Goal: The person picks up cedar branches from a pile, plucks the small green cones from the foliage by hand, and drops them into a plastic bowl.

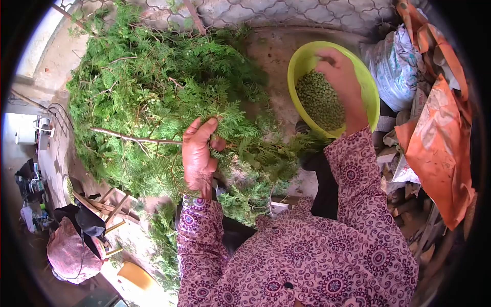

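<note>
My left hand (199,153) grips a leafy green branch (153,102) by a thin bare twig, pinched between thumb and fingers. The branch belongs to a big heap of feathery green foliage that spreads over the left and centre. My right hand (340,82) reaches into a lime-green plastic bowl (371,92) at the upper right. Its fingers are curled over a mass of small round green seeds (319,102) that fills the bowl. Whether the fingers hold any seeds is hidden. Both of my arms wear pink patterned sleeves.
A wire mesh fence (286,10) runs along the top. White sacks (394,66) and orange cloth (440,138) lie at the right beside wood scraps. Wooden sticks (107,204), a pink bundle (69,253) and a yellow object (135,276) sit at the lower left.
</note>
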`<action>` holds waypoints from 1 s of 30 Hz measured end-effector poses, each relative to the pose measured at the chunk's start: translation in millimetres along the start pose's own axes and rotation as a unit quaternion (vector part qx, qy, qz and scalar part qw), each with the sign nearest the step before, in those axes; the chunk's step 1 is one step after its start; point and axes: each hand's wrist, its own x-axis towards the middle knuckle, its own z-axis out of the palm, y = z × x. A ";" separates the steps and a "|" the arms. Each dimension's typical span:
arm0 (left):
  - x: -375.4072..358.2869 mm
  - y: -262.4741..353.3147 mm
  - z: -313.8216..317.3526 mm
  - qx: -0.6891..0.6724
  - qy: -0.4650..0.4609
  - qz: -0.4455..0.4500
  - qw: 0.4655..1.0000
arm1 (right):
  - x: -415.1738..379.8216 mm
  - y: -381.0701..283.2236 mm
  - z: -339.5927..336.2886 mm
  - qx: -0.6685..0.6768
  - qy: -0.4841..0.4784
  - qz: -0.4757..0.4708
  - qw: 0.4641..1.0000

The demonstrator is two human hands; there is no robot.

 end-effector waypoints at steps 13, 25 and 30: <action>9.1 5.5 -2.8 -0.081 -0.011 0.047 0.995 | -70.9 -76.0 69.5 -0.063 -0.334 -0.160 0.927; 11.6 6.1 -2.6 -0.057 0.005 0.028 0.998 | -103.1 -59.6 109.1 -0.184 -0.273 -0.276 0.903; 14.5 0.9 -6.9 -0.086 -0.001 0.042 0.995 | -89.7 -43.6 105.1 -0.186 -0.275 -0.193 0.923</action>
